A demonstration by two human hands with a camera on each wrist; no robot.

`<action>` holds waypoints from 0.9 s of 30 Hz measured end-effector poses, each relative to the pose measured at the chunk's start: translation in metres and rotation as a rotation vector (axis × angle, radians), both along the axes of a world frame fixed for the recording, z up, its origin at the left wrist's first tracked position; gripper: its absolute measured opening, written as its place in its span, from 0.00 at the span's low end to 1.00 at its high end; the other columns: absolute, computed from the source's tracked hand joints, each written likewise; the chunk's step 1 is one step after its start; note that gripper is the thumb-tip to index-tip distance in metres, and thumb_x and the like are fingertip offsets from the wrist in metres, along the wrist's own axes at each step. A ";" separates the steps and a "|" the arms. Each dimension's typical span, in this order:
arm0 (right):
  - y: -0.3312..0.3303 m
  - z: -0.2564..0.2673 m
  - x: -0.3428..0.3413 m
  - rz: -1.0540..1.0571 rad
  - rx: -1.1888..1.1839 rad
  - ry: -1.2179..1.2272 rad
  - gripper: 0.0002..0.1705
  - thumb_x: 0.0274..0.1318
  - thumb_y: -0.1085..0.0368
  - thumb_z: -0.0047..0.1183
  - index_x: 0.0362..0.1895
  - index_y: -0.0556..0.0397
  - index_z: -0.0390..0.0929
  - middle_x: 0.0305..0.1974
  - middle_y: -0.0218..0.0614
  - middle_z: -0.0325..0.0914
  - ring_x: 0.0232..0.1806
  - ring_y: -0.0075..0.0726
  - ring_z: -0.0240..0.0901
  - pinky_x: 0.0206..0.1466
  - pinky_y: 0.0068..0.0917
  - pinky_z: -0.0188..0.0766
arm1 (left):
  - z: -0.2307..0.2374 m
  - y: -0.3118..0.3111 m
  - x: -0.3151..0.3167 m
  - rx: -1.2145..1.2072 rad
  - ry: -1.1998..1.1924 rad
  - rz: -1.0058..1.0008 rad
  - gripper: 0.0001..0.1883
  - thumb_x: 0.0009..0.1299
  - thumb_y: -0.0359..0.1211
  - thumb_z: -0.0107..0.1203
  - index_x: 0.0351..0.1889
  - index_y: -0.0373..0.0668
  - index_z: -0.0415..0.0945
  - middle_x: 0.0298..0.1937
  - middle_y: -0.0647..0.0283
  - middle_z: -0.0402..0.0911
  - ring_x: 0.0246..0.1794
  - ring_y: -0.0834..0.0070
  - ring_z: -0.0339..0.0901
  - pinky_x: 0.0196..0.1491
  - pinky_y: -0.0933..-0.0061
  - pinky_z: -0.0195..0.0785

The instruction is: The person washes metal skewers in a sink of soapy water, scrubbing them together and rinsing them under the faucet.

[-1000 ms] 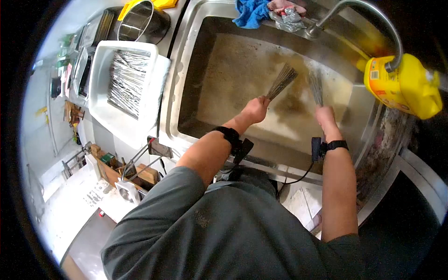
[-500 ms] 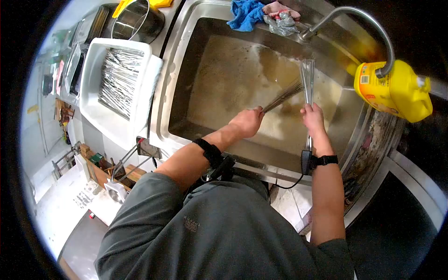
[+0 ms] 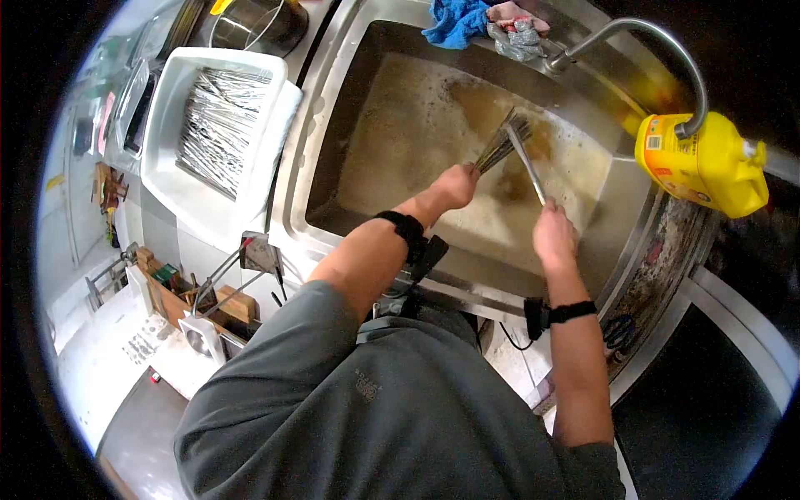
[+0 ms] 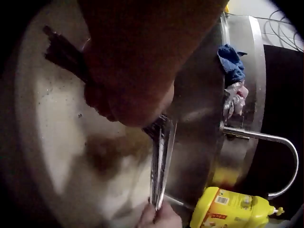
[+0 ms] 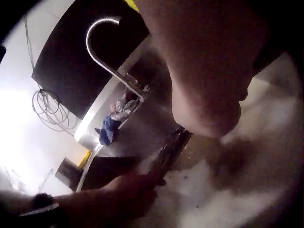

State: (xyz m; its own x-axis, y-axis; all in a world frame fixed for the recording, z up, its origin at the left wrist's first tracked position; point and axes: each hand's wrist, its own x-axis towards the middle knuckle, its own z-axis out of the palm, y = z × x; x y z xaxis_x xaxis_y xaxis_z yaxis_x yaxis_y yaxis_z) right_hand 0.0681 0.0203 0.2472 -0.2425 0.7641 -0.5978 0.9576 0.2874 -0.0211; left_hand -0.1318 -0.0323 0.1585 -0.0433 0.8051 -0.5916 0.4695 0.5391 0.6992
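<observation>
Over a steel sink (image 3: 293, 167) with murky, foamy water, my left hand (image 3: 454, 185) grips a bundle of dark, thin metal skewers (image 3: 493, 152) that fans out at its far end. To its right, my right hand (image 3: 556, 236) holds a narrower, shinier bundle of skewers (image 3: 528, 165) tilted up and to the left. The far ends of the two bundles overlap in the head view. In the left wrist view, the shiny skewers (image 4: 160, 166) run between both hands. Dim light in the right wrist view hides much of my right hand's fingers.
Left of the sink stands a white tub (image 3: 158, 158) filled with metal skewers, near a steel pot (image 3: 287, 29). A blue cloth (image 3: 457, 23) and crumpled plastic (image 3: 518, 40) lie on the back rim. The curved faucet (image 3: 658, 27) and a yellow jug (image 3: 708, 167) are at right.
The two bundles were apart a second ago; now their far ends overlap. Since half a second ago, my left hand has moved forward, my right hand back, its bundle swinging to the left.
</observation>
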 end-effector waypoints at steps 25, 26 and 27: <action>0.060 -0.032 0.032 -0.168 0.146 0.231 0.17 0.60 0.59 0.38 0.38 0.60 0.73 0.35 0.60 0.75 0.40 0.65 0.71 0.43 0.51 0.67 | 0.008 -0.020 -0.004 -0.132 -0.594 0.427 0.17 0.71 0.46 0.43 0.38 0.40 0.69 0.20 0.67 0.68 0.14 0.81 0.61 0.17 0.77 0.55; 0.052 -0.021 0.027 -0.161 0.146 0.229 0.17 0.60 0.59 0.38 0.38 0.60 0.73 0.35 0.60 0.75 0.40 0.65 0.71 0.43 0.51 0.67 | 0.003 -0.018 -0.006 -0.121 -0.623 0.423 0.17 0.71 0.46 0.43 0.38 0.40 0.69 0.21 0.66 0.69 0.14 0.81 0.62 0.16 0.77 0.54; 0.041 -0.010 0.023 -0.198 0.155 0.262 0.17 0.61 0.58 0.38 0.37 0.59 0.72 0.34 0.60 0.74 0.38 0.66 0.71 0.42 0.52 0.67 | -0.001 -0.019 -0.005 -0.114 -0.653 0.418 0.17 0.71 0.45 0.43 0.38 0.40 0.68 0.21 0.66 0.70 0.14 0.81 0.62 0.15 0.78 0.53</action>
